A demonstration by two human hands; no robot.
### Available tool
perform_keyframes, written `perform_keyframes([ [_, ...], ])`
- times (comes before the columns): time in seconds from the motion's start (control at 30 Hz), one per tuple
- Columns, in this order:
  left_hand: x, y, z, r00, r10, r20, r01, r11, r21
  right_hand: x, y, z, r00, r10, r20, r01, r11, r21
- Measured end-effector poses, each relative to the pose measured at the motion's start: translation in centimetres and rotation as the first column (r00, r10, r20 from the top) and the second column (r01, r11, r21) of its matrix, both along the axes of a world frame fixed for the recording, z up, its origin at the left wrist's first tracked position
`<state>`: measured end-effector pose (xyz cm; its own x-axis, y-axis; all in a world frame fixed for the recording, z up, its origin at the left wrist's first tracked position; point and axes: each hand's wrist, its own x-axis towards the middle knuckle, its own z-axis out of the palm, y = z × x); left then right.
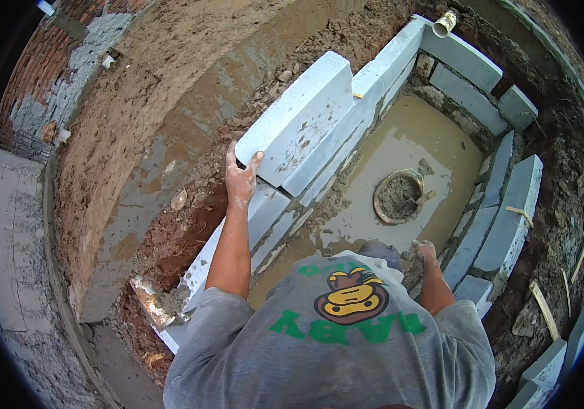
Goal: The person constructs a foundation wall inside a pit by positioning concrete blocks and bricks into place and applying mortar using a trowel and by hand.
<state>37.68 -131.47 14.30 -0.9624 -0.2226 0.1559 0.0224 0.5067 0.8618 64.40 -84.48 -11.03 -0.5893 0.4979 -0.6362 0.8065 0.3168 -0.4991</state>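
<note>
Block (298, 119) atop low wall (336, 151), left hand (241, 180) clasping near end between thumb and fingers; right hand (428, 255) near mortar bucket (378, 204) in muddy water (445, 129), its grip impossible to tell.

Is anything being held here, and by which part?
The left hand grips a pale block by its near end, at the left corner. Whether the right hand holds anything, I can't tell.
</note>
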Motion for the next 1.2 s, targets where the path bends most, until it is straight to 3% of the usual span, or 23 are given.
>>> perform_keyframes([
  [0.1,-0.3,-0.1,-1.1,0.999,-0.003,-0.05,0.007,0.997,0.083,-0.4,0.3,0.5,0.999,-0.022,0.036,0.022,1.0,-0.016],
  [0.37,-0.1,0.2,-0.8,0.998,0.03,-0.046,-0.028,0.999,0.045,0.1,0.7,0.8,0.996,-0.001,0.093,0.0,1.0,0.011],
  [0.47,-0.1,0.2,-1.0,0.998,0.03,-0.053,-0.027,0.998,0.057,0.9,1.4,-2.4,0.999,0.031,0.013,-0.033,0.993,0.117],
  [0.53,-0.2,0.1,-1.3,0.997,0.019,-0.077,-0.013,0.997,0.078,0.9,1.6,-2.2,0.979,0.203,0.017,-0.204,0.97,0.135],
  [0.6,-0.4,0.1,-1.5,0.995,0.02,-0.097,-0.012,0.997,0.076,0.7,1.7,-1.8,0.972,0.229,0.047,-0.232,0.967,0.104],
  [0.67,-0.1,0.1,-1.5,0.995,0.024,-0.093,-0.017,0.997,0.071,-0.1,0.4,0.6,0.987,0.115,0.112,-0.12,0.992,0.032],
  [0.87,0.7,1.4,0.6,0.996,0.034,-0.084,-0.024,0.993,0.113,-0.5,0.5,-2.0,0.995,0.056,0.087,-0.056,0.998,-0.01],
  [1.07,0.5,1.2,0.3,0.996,0.029,-0.085,-0.02,0.994,0.111,-1.3,-0.1,-0.2,0.995,0.03,0.097,-0.026,0.999,-0.035],
  [1.2,0.5,1.1,-0.1,0.995,0.036,-0.098,-0.025,0.994,0.11,-1.3,0.2,-1.6,0.996,0.068,0.065,-0.072,0.996,0.051],
])
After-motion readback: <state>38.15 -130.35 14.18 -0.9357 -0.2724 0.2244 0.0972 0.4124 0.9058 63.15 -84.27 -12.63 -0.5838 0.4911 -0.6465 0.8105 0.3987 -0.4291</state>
